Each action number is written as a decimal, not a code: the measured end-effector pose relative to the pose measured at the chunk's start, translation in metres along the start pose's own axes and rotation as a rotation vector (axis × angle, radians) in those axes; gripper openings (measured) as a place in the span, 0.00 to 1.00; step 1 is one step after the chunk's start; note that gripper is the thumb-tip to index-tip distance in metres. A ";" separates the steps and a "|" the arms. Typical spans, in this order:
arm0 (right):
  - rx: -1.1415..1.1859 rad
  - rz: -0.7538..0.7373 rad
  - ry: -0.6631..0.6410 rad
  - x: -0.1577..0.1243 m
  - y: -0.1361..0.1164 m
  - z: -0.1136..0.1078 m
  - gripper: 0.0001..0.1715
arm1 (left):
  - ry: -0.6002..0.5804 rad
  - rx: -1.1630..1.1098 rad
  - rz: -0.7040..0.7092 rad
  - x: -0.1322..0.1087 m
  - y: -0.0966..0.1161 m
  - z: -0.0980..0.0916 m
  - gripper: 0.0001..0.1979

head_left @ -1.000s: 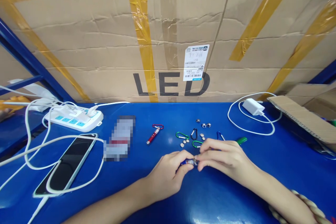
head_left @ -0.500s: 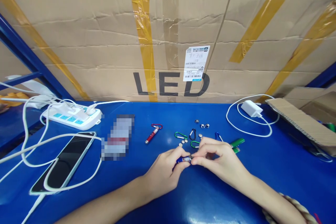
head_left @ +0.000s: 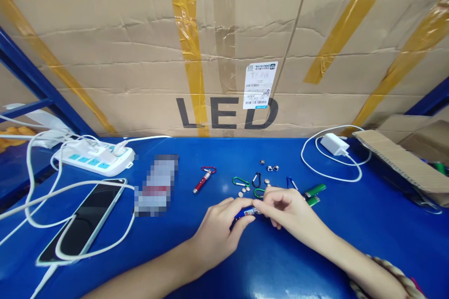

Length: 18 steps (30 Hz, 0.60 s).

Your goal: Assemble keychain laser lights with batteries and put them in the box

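Note:
A small blue mini flashlight (head_left: pixel 243 213) with a white label lies between the thumb and fingers of my left hand (head_left: pixel 221 224). My right hand (head_left: pixel 288 210) is closed at the flashlight's silvery right end, thumb and forefinger on it; its other fingers curl behind. The fingers partly hide that end. Just beyond my hands are small round button cells (head_left: pixel 241 194), a green carabiner (head_left: pixel 240 181), a black carabiner (head_left: pixel 257 179) and a blue carabiner (head_left: pixel 291 182). Green tubes (head_left: pixel 315 191) lie behind my right hand. A red mini flashlight (head_left: pixel 202 182) with a red carabiner rests farther left.
Small metal caps (head_left: pixel 270 168) lie at the back of the blue table (head_left: pixel 217 271). On the left are a phone (head_left: pixel 87 219), white cables and a power strip (head_left: pixel 94 161). A white charger (head_left: pixel 334 145) and an open carton (head_left: pixel 396 159) stand right. A large LED box (head_left: pixel 140 65) closes off the back.
My right thumb and fingers have shifted their hold at the flashlight's end, the thumb now lying higher over it. My left hand keeps its grip. The whole view has moved slightly.

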State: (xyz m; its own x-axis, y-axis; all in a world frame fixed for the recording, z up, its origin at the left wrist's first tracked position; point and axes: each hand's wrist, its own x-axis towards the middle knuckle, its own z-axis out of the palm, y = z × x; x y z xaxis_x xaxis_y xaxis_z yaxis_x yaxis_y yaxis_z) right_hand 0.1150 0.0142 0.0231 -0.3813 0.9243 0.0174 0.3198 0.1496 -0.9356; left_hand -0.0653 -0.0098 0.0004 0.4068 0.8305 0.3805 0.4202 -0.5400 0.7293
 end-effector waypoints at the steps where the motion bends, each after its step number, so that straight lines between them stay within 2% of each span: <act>1: -0.034 -0.036 -0.010 0.000 0.000 -0.001 0.29 | -0.002 -0.003 -0.002 0.001 0.001 0.000 0.09; 3: -0.105 -0.114 0.002 0.000 0.000 -0.003 0.26 | 0.002 -0.018 -0.015 0.002 0.002 -0.001 0.09; 7: -0.161 -0.274 0.123 0.002 0.001 -0.010 0.15 | 0.012 -0.088 -0.094 0.002 0.004 -0.001 0.10; 10: -0.173 -0.448 0.095 0.004 0.003 -0.016 0.13 | -0.003 -0.115 -0.154 0.003 0.004 -0.002 0.10; 13: -0.247 -0.588 0.068 0.003 0.007 -0.020 0.10 | -0.037 -0.092 -0.156 0.004 0.004 -0.003 0.10; 18: -0.299 -0.651 0.014 0.001 0.010 -0.018 0.10 | -0.143 -0.110 -0.080 0.005 0.005 -0.007 0.08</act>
State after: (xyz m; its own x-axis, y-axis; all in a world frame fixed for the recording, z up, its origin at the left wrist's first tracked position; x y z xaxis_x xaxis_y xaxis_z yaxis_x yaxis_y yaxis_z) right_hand 0.1339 0.0226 0.0207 -0.5648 0.6191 0.5456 0.2564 0.7601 -0.5971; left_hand -0.0664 -0.0072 0.0102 0.4898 0.8382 0.2399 0.3680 -0.4482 0.8147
